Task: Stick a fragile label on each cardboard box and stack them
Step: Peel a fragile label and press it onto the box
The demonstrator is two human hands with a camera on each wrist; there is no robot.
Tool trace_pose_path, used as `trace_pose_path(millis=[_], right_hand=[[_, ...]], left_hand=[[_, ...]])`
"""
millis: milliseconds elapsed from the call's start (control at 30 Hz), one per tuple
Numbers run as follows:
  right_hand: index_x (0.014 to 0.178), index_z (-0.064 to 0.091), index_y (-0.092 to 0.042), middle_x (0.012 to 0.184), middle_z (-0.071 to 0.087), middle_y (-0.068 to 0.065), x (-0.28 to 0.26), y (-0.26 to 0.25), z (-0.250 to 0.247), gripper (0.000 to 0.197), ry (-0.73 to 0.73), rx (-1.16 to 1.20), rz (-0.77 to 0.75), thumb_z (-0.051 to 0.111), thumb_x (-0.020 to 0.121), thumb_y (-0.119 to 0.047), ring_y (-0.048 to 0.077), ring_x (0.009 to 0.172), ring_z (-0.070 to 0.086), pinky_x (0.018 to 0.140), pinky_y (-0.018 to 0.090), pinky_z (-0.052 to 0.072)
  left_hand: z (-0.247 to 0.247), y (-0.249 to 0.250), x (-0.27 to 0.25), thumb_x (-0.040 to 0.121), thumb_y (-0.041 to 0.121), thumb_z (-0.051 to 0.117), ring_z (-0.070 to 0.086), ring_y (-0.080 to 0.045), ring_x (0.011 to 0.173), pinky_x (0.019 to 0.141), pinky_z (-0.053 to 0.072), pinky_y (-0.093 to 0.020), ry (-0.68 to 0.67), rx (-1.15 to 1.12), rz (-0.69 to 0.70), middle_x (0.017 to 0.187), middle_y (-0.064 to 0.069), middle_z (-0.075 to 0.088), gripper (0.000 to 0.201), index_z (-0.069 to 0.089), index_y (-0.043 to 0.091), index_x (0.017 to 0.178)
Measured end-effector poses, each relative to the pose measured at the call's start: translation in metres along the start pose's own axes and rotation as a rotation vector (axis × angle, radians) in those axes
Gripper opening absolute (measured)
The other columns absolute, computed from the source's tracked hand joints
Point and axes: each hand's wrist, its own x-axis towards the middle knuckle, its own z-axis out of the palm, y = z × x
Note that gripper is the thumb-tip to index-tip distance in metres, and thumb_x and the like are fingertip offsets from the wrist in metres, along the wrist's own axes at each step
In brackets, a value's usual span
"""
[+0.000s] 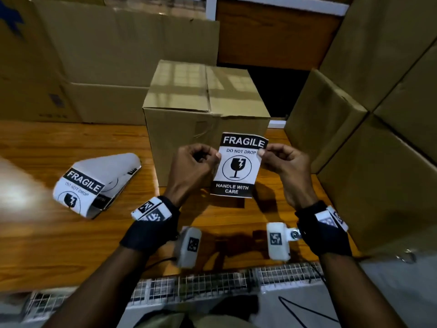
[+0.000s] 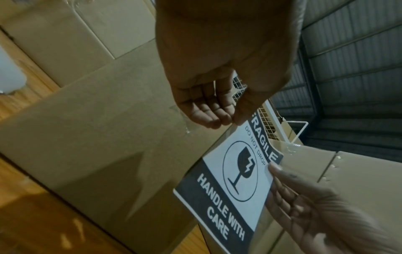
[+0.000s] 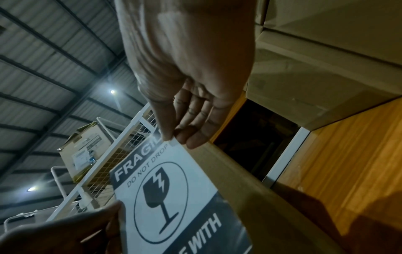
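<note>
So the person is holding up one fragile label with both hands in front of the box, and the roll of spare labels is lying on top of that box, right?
Not quite. The roll of labels lies on the wooden table, left of the box, not on top of it; the head view shows this. The rest holds: the left hand and right hand pinch one fragile label by its side edges in front of the box.

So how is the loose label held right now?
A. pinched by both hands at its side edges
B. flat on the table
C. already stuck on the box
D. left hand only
A: the left hand and right hand each pinch a side edge of the label, in front of the box.
</note>
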Motion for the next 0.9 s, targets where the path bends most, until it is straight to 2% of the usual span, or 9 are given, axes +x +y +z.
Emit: trace_pose_path(millis=[100,200,267,367,467,633,767,900], right_hand=[[0.1,0.071,-0.004,0.093,0.076,0.003,0.01,0.006,-0.001,0.017,0.003,0.002,-0.01,0.076,0.085,-0.008,0.014,0.084,0.072,0.068,0.022,0.055],[0.106,0.07,0.001,0.099,0.076,0.009,0.018,0.007,-0.002,0.027,0.005,0.005,-0.028,0.077,0.084,-0.01,0.017,0.088,0.072,0.071,0.023,0.056],[0.106,0.07,0.002,0.099,0.076,0.01,0.023,0.008,-0.003,0.026,-0.002,0.004,-0.036,0.077,0.084,-0.01,0.018,0.088,0.073,0.072,0.024,0.057],[0.103,0.071,0.0,0.096,0.076,0.007,0.027,0.012,-0.004,0.022,-0.012,-0.002,-0.054,0.077,0.084,-0.009,0.014,0.086,0.073,0.071,0.022,0.056],[0.104,0.07,0.004,0.095,0.076,0.009,0.03,0.016,-0.002,0.023,-0.017,0.007,-0.093,0.076,0.084,-0.007,0.012,0.084,0.073,0.07,0.022,0.055],[0.105,0.071,0.006,0.098,0.076,0.012,0.039,0.02,0.002,0.025,0.016,-0.014,-0.184,0.077,0.083,-0.005,0.018,0.09,0.074,0.072,0.026,0.057],[0.104,0.072,0.003,0.099,0.076,0.011,0.044,0.025,0.0,0.023,0.032,-0.061,-0.241,0.078,0.083,-0.007,0.022,0.093,0.074,0.078,0.033,0.06],[0.101,0.074,-0.001,0.096,0.076,0.008,0.047,0.03,-0.004,0.02,0.032,-0.096,-0.272,0.078,0.083,-0.008,0.019,0.09,0.073,0.077,0.032,0.06]], left_hand=[[0.008,-0.003,0.003,0.088,0.014,0.072,0.069,-0.015,0.071,0.063,0.055,-0.021,0.048,0.022,-0.003,0.078,-0.005,0.074,0.008,0.073,0.007,0.083],[0.013,-0.004,0.006,0.088,0.012,0.071,0.067,-0.009,0.067,0.061,0.051,-0.017,0.092,0.013,-0.014,0.077,-0.006,0.074,0.008,0.074,0.007,0.082],[0.014,-0.006,0.009,0.088,0.014,0.072,0.068,-0.01,0.068,0.061,0.052,-0.017,0.112,0.03,-0.006,0.078,-0.005,0.074,0.008,0.074,0.008,0.083],[0.016,-0.011,0.012,0.088,0.019,0.073,0.07,-0.013,0.074,0.063,0.056,-0.02,0.136,0.092,0.006,0.08,0.001,0.074,0.007,0.075,0.013,0.086],[0.016,-0.014,0.015,0.087,0.023,0.073,0.07,-0.013,0.074,0.065,0.059,-0.03,0.18,0.123,0.011,0.079,0.004,0.074,0.008,0.075,0.016,0.083],[0.019,-0.016,0.02,0.086,0.03,0.073,0.07,-0.009,0.072,0.064,0.061,-0.038,0.232,0.175,0.037,0.079,0.007,0.074,0.009,0.076,0.022,0.084],[0.024,-0.015,0.02,0.088,0.033,0.071,0.068,-0.007,0.07,0.061,0.061,-0.037,0.259,0.225,0.047,0.08,0.009,0.073,0.005,0.073,0.028,0.085],[0.029,-0.017,0.019,0.088,0.035,0.071,0.068,-0.004,0.072,0.062,0.06,-0.036,0.286,0.25,0.064,0.082,0.012,0.073,0.004,0.072,0.031,0.086]])
